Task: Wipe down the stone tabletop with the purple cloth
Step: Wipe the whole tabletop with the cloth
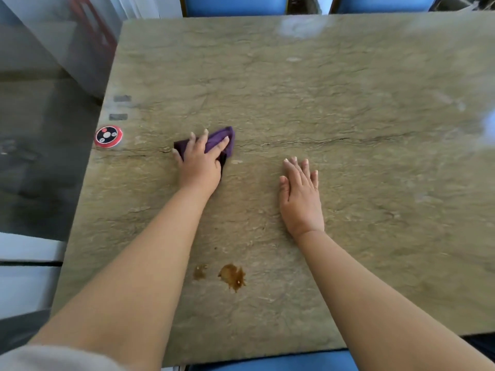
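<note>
Left hand (pixel 199 163) presses purple cloth (pixel 214 141) – stone tabletop (pixel 321 103)

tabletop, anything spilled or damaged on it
Yes. Two brown stains sit on the stone tabletop near the front edge, between the forearms, well short of the purple cloth under the left hand. A dark crack-like line also runs across the middle.

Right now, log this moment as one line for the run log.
left hand pressing purple cloth on stone tabletop | right hand flat on tabletop | brown stains near front edge unwiped
</note>
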Demonstrator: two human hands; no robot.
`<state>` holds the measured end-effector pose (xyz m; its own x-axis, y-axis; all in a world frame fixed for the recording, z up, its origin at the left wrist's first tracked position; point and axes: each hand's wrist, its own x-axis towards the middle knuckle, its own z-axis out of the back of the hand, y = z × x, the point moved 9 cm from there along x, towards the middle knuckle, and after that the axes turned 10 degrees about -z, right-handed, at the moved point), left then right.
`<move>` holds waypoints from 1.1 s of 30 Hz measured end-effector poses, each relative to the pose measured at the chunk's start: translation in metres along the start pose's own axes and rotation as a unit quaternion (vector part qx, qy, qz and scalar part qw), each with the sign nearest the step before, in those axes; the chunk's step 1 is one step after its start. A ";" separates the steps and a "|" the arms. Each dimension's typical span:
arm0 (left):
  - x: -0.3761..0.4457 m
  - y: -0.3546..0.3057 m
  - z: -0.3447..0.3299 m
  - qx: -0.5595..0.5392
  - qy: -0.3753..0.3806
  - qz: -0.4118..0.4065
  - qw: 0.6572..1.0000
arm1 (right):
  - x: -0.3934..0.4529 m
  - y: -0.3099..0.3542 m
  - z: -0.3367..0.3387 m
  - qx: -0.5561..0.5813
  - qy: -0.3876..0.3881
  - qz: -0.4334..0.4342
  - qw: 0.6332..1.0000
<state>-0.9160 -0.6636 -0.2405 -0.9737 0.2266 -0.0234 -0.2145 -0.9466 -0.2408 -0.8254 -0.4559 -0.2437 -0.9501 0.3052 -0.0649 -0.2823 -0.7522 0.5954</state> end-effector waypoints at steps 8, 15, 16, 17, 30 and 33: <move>-0.023 -0.104 -0.020 -0.107 0.010 -0.228 0.968 | 0.002 0.000 0.006 0.057 -0.016 -0.010 0.998; -0.116 -0.066 -0.012 -0.035 0.035 -0.332 0.942 | 0.000 -0.005 0.014 0.102 0.006 -0.023 0.994; -0.102 -0.048 -0.008 -0.025 0.016 -0.293 0.956 | -0.002 -0.005 0.014 0.094 0.013 -0.018 0.995; -0.084 -0.031 -0.005 -0.025 -0.003 -0.234 0.972 | -0.006 -0.008 0.016 0.079 0.015 -0.016 0.997; -0.124 -0.148 -0.043 -0.112 0.078 -0.312 0.940 | -0.046 -0.062 0.048 0.104 -0.070 -0.081 0.989; -0.147 -0.130 -0.037 -0.088 0.110 -0.393 0.909 | -0.046 -0.067 0.047 0.118 -0.061 -0.094 0.987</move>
<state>-0.7426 -0.5651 -0.2421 -0.4828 0.8751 0.0342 -0.8022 -0.4263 -0.4180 -0.7564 -0.3925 -0.2430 -0.8570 0.5048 -0.1037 -0.3994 -0.5233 0.7528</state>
